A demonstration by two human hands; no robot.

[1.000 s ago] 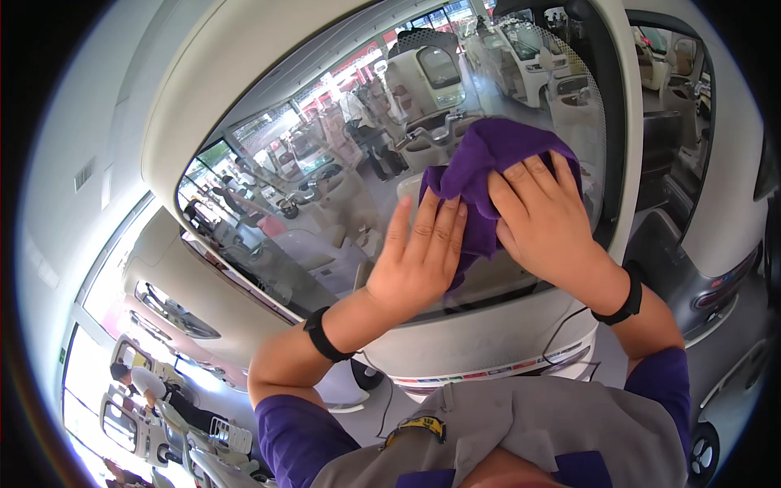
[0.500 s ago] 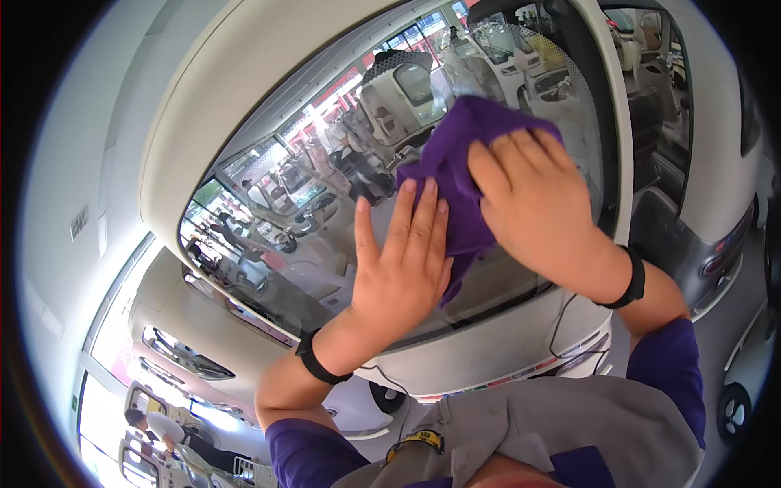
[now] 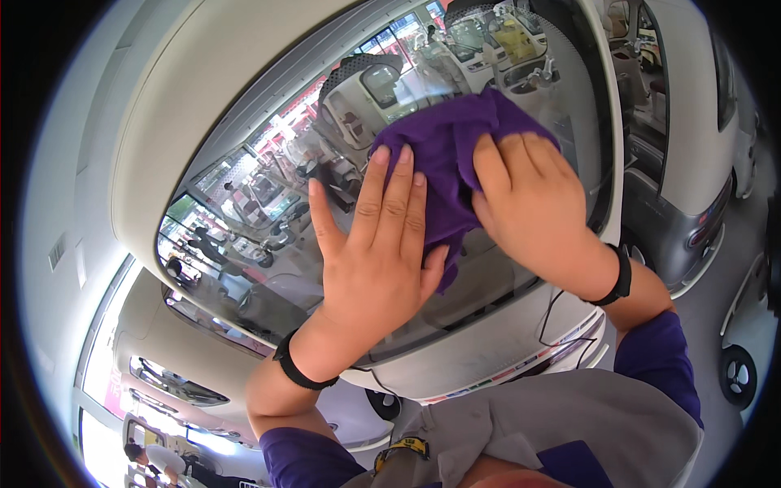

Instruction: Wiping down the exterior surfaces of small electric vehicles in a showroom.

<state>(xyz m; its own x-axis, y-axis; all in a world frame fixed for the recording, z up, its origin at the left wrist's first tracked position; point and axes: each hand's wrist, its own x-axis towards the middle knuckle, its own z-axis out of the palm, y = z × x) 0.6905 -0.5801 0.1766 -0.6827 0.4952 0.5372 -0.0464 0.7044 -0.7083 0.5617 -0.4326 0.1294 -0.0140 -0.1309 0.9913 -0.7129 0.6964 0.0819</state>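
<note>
The purple cloth lies against the large curved window of a cream vehicle, right of the pane's middle, with a pointed fold trailing down between the two hands. The person's left hand is spread flat, its fingers straight and released; the index and middle fingertips press on the cloth's left part, while the little finger stands out over bare glass. Whether that fingertip touches the pane cannot be told. The right hand is bent at the knuckles, its fingers grasping the cloth's right part in a gathered fold.

Below the window, a strip of small coloured labels in red, blue and green runs along the vehicle's pale lower edge, too small to read. A yellow-and-black band lies at the front of the person's grey garment; its dark marks are unclear. Red panels with pale marks show in the window's reflection, blurred. Small red and blue marks sit on the rear of the grey vehicle at right. Each wrist wears a plain black band, and a co-worker leans forward at lower left.
</note>
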